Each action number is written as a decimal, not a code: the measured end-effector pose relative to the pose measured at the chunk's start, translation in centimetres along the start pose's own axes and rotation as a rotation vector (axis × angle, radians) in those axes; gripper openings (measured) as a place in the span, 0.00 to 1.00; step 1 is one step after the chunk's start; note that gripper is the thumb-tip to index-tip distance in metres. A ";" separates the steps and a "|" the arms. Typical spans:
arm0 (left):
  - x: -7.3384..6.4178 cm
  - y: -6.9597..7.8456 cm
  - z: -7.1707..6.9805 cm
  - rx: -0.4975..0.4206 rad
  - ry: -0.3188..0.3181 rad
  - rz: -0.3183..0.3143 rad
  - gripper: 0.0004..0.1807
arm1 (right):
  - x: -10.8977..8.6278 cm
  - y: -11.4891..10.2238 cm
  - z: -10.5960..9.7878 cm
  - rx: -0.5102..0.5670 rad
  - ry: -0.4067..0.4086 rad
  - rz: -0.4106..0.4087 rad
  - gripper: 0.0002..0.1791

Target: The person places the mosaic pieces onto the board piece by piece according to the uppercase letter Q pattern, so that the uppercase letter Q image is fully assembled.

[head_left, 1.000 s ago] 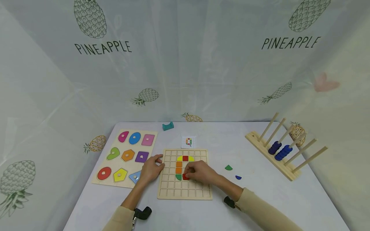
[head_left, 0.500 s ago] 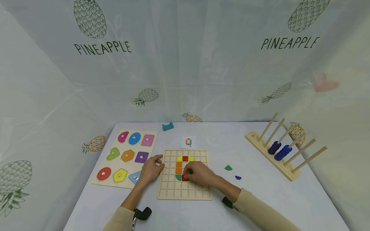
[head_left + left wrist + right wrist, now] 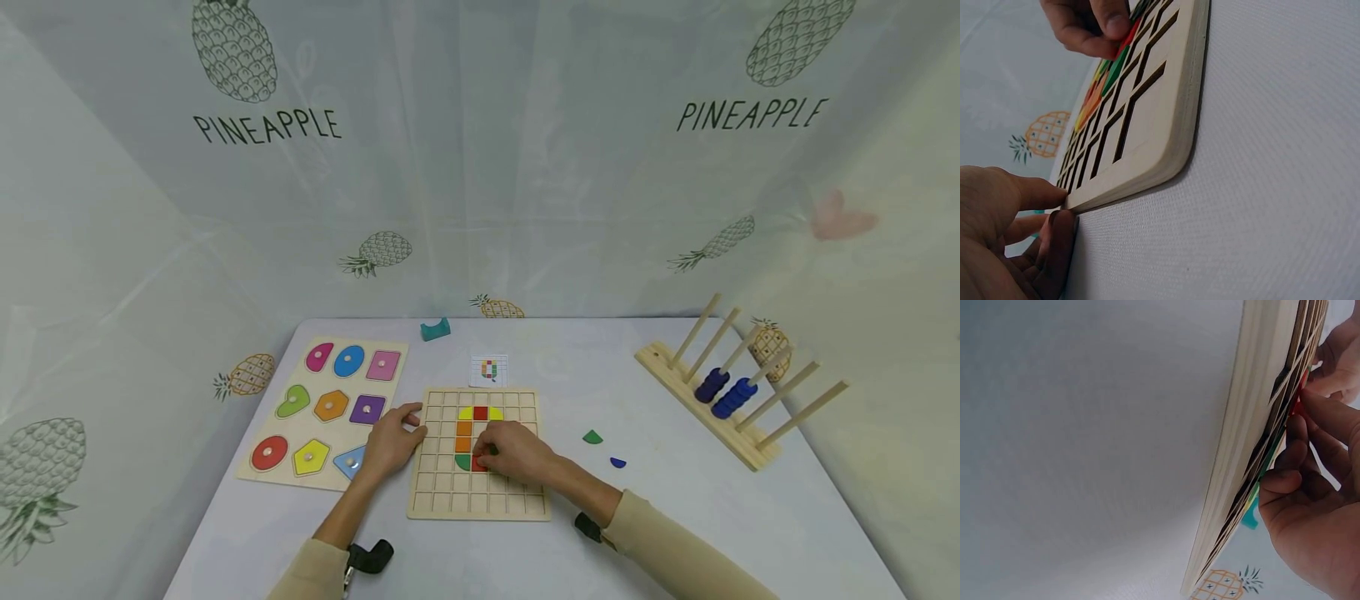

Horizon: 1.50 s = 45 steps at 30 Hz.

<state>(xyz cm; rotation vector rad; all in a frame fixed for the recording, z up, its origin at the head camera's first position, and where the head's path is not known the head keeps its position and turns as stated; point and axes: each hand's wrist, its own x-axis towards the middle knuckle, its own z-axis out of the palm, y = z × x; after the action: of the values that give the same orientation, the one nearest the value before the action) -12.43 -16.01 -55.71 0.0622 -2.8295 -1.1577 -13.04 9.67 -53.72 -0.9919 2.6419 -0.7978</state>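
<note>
A wooden grid board [image 3: 442,503] lies in front of me. My right hand [image 3: 517,452] pinches a red square tile [image 3: 478,467] between thumb and fingertips, down at the grid beside a green quarter-round tile [image 3: 462,461]. Two orange squares [image 3: 463,437] run up the column above the green one. Yellow corner tiles [image 3: 466,413] flank another red square [image 3: 480,413] at the top. A dark green piece [image 3: 493,449] shows partly under my right hand. My left hand [image 3: 390,443] touches the board's left edge with fingertips and thumb, also seen in the left wrist view.
A small pattern card [image 3: 477,380] lies behind the board. To the left is a knobbed shape puzzle [image 3: 318,429]. A green quarter-round [image 3: 592,437] and blue half-round [image 3: 618,462] lie to the right. Beyond stands a peg rack [image 3: 738,442] with blue beads; a teal block [image 3: 435,330] sits at the back.
My right hand has shifted slightly left with the red square, bringing it up against the green quarter-round. The left hand stays at the board's edge.
</note>
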 end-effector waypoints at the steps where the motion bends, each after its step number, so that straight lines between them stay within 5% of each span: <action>1: 0.0 0.0 0.0 0.000 0.000 0.000 0.24 | 0.0 0.0 0.0 0.000 -0.002 0.004 0.03; 19: 0.1 0.1 -0.1 -0.011 -0.003 -0.025 0.25 | -0.7 0.6 -1.4 0.041 0.003 0.023 0.02; 45: 0.1 0.1 -0.1 -0.003 -0.008 -0.021 0.25 | -6.3 7.6 -8.1 0.046 0.087 0.167 0.09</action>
<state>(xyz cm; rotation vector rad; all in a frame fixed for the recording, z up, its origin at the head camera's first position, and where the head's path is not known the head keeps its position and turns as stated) -12.48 -16.05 -55.56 0.0875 -2.8408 -1.1692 -15.40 21.95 -51.18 -0.7292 2.7223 -0.8766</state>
